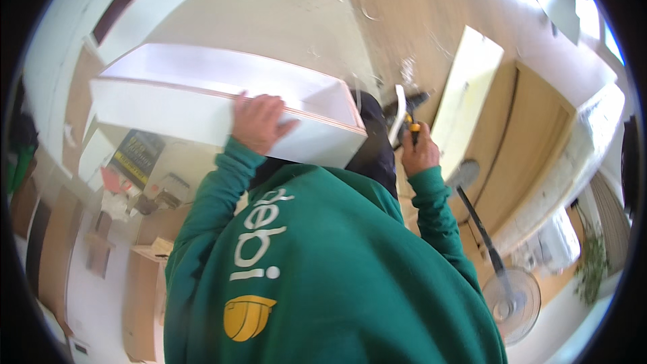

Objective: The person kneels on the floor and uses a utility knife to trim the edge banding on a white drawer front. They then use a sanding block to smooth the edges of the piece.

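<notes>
Head view: left hand (258,121) open, palm flat on near wall edge of white box (162,104), box raised overhead. Right hand (419,152) closed around tool (403,118), just beside box corner. Fan (512,296) well apart.

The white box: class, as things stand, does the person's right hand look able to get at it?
Probably yes. The white box sits close beside the right hand, with nothing between them, but that hand grips a yellow-and-black tool. The left hand already rests on the box.
</notes>
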Demonstrator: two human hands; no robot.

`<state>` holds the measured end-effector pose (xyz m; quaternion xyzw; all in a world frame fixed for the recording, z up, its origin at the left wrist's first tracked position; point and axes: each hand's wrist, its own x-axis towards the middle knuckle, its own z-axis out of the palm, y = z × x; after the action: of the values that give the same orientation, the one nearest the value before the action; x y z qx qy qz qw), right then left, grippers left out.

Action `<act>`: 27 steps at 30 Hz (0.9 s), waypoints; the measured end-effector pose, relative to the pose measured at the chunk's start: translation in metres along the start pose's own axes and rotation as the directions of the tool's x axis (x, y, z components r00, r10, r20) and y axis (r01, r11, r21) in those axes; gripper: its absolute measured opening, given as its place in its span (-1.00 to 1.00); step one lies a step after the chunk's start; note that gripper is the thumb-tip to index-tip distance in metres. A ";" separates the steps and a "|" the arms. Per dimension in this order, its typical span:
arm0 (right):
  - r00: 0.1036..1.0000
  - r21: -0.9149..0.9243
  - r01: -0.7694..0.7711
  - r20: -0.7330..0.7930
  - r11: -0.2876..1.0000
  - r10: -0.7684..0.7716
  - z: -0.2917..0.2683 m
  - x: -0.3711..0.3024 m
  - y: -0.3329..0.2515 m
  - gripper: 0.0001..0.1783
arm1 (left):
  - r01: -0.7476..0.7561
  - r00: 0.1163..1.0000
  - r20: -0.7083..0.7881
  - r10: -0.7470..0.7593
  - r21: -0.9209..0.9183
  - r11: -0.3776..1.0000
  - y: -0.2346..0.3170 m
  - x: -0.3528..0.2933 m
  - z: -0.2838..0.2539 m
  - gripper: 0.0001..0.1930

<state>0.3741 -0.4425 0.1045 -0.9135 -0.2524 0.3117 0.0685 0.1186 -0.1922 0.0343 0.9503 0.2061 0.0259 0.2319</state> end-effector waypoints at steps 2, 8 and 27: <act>0.994 0.121 0.096 -0.064 0.988 -0.089 0.008 0.005 0.011 -0.69 | -0.040 0.995 0.089 0.041 -0.015 0.999 0.022 0.001 0.009 -0.61; 0.964 0.429 -0.201 0.244 0.880 0.101 0.036 0.014 0.026 -0.72 | -0.061 0.986 0.153 0.069 -0.057 0.997 0.078 0.012 0.022 -0.73; 0.853 0.443 0.519 -0.324 0.731 -0.409 0.127 -0.030 -0.009 -0.70 | 0.316 0.104 -0.132 -0.986 -0.936 0.158 0.043 -0.119 0.110 -0.19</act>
<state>0.2729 -0.4544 0.0221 -0.7950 -0.3720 0.2451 0.4118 0.0416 -0.3220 -0.0386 0.3905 0.7091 0.3826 0.4453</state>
